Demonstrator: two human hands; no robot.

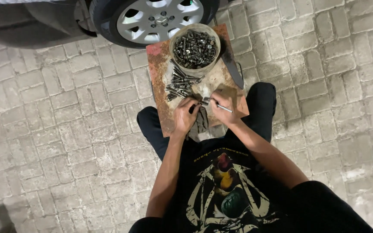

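Note:
My left hand [185,114] grips a small dark bolt [203,102] over a rusty metal plate [160,73] that rests on my knees. My right hand [223,103] holds a thin metal tool [224,108] whose tip meets the bolt between both hands. A pile of loose bolts [180,84] lies on the plate just beyond my left hand. A round clear tub [195,48] full of bolts and nuts stands at the plate's far end.
A car wheel [152,19] with a silver rim stands right behind the tub. A dark flat blade-like bar [233,69] lies along the plate's right edge. Grey paving bricks [65,129] surround me.

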